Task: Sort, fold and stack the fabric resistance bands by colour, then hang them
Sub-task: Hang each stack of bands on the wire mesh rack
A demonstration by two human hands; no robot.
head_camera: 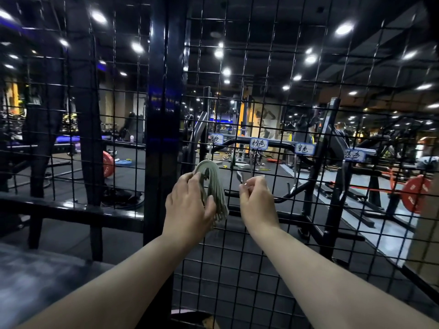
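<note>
A thick bundle of grey-green fabric resistance bands (215, 188) hangs looped against the black wire grid (273, 103), under the leftmost white label (216, 139). My left hand (190, 205) grips the bundle from the left, thumb across its lower part. My right hand (257, 200) is just to the right, fingers pinched around the end of a metal hook (241, 178) under the second label (259, 143). Two more labels (304, 148) (354, 156) each have a bare metal hook (294, 172) below.
A thick black post (161, 115) stands left of the grid panel. Behind the mesh lie gym racks and red weight plates (414, 197). A dark padded surface (35, 281) sits at lower left. Something pale lies at the bottom edge (190, 319).
</note>
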